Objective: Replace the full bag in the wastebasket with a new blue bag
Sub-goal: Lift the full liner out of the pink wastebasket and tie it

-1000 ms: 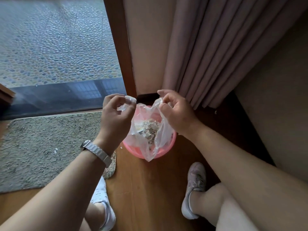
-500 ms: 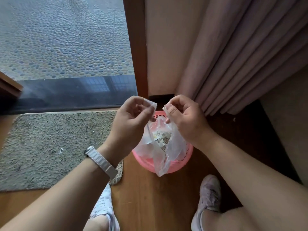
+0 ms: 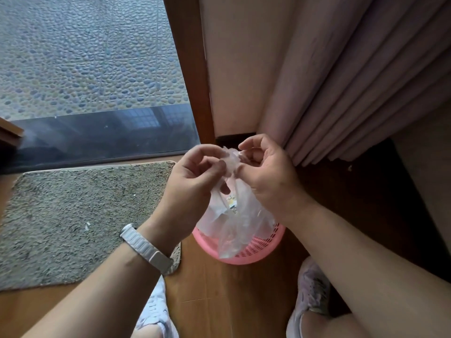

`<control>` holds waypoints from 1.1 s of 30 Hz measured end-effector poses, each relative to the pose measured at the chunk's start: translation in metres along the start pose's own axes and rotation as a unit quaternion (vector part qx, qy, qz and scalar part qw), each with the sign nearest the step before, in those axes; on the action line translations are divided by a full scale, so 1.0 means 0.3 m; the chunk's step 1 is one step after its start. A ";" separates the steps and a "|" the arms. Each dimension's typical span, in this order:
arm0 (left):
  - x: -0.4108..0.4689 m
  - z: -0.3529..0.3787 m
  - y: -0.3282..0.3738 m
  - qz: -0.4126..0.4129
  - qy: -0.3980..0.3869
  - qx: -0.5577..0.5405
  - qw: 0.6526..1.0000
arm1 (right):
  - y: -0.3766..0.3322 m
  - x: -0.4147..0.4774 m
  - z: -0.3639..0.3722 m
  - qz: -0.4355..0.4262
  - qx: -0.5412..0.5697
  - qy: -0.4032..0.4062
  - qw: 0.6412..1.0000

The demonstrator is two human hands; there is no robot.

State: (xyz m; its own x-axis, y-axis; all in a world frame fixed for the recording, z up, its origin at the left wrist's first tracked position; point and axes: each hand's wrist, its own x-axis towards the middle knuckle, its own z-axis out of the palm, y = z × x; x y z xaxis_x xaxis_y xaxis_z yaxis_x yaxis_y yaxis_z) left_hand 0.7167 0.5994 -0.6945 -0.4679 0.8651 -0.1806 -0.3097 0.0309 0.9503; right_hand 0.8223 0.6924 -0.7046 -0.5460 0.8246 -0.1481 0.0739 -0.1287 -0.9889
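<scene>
A round pink wastebasket (image 3: 253,252) with a slotted wall stands on the wooden floor in the corner. A clear plastic bag (image 3: 240,220) with scraps inside rises out of it. My left hand (image 3: 195,176) and my right hand (image 3: 266,174) meet above the basket, each pinching a top corner of the bag. The two corners are bunched together between my fingertips, and the bag's mouth is drawn nearly closed. No blue bag is in view.
A grey-green mat (image 3: 73,220) lies on the floor to the left, its corner touching the basket's side. Pink curtains (image 3: 341,93) hang behind the basket on the right, next to a wooden door frame (image 3: 188,69). My two shoes (image 3: 310,296) stand near the basket.
My hands have come together, closing the gap between the bag's two top corners. The bag's mouth, open a second ago, is now pinched nearly closed and lifted higher.
</scene>
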 end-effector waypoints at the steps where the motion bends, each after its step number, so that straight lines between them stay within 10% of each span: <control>1: 0.000 -0.002 0.000 -0.005 -0.009 -0.007 1.000 | -0.004 0.002 -0.008 0.003 0.007 -0.002 1.000; 19: 0.014 0.000 -0.044 -0.058 0.020 0.030 0.998 | -0.023 -0.056 -0.047 -0.021 -0.040 -0.130 0.990; 33: 0.002 0.026 -0.050 -0.061 -0.023 0.095 0.993 | 0.007 -0.016 -0.075 -0.028 -0.087 0.024 0.996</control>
State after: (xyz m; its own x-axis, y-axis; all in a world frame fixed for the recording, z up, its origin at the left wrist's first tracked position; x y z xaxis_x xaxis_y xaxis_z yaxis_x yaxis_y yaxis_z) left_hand 0.7273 0.6034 -0.7070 -0.3974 0.8704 -0.2906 -0.1975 0.2281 0.9534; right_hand 0.8438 0.7005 -0.7062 -0.5130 0.8538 -0.0889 0.1904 0.0123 -0.9816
